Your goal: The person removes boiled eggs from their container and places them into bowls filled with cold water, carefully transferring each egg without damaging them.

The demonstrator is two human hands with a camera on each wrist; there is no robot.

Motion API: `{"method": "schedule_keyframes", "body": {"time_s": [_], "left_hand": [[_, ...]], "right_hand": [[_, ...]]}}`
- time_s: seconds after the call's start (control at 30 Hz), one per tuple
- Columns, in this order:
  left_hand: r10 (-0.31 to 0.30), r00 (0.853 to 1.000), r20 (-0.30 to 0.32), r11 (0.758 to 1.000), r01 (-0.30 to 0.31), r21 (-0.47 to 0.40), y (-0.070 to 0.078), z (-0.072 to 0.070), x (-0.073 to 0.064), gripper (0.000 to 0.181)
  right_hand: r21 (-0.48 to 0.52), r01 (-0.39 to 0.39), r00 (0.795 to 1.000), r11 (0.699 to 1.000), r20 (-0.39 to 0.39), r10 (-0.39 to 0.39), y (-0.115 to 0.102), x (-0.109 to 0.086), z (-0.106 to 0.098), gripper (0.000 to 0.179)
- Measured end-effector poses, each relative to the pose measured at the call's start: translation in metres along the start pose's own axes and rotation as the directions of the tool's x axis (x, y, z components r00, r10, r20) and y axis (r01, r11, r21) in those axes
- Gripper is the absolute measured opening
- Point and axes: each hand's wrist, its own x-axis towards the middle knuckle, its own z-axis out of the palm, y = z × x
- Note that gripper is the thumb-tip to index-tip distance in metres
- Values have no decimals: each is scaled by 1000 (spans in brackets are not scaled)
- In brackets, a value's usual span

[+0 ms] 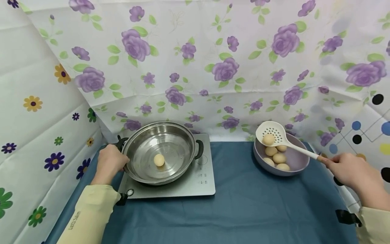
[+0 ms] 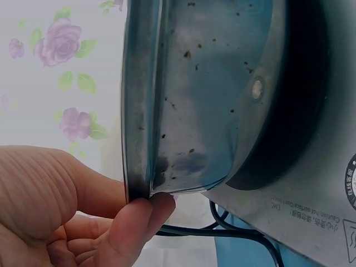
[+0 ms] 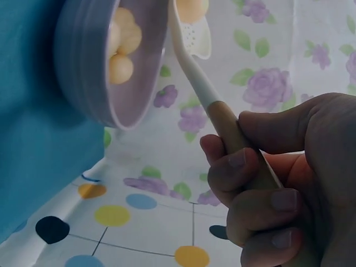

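Note:
At the left, my left hand [image 1: 110, 161] pinches the rim of a wide steel pan [image 2: 197, 100] between thumb and fingertips. One pale tan, egg-like ball [image 1: 159, 160] lies inside the pan, which stands on an induction cooker [image 1: 198, 186]. My right hand [image 1: 350, 169] grips the wooden handle of a white slotted skimmer [image 1: 297, 147], its fingers wrapped round it in the right wrist view. The skimmer's perforated head carries one similar ball [image 1: 268, 139] above a mauve bowl [image 1: 300, 161]. Several more such balls [image 1: 279, 158] sit in that bowl.
A blue cloth [image 1: 237, 210] covers the table. Flowered sheeting [image 1: 189, 67] rises behind and at both sides. A black cord [image 2: 245, 232] runs beside the cooker. The pan's right handle [image 1: 199, 149] sticks out over the cooker.

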Motion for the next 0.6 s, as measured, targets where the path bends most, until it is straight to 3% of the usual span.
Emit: {"method": "schedule_keyframes", "body": {"time_s": [0.33,0.47,0.6], "left_hand": [[7,1000,8,1000,-7,6,0,0,0,19],[15,1000,2,1000,-15,1,1,1,-1,19],[21,1000,-3,1000,-21,1,1,0,-2,19]], "right_hand": [[-50,-45,994,998,-103,39,-1,-2,15,67],[-71,-79,989,994,-129,70,-1,0,18,53],[-89,-98,984,991,-160,83,-3,-1,18,54]]}}
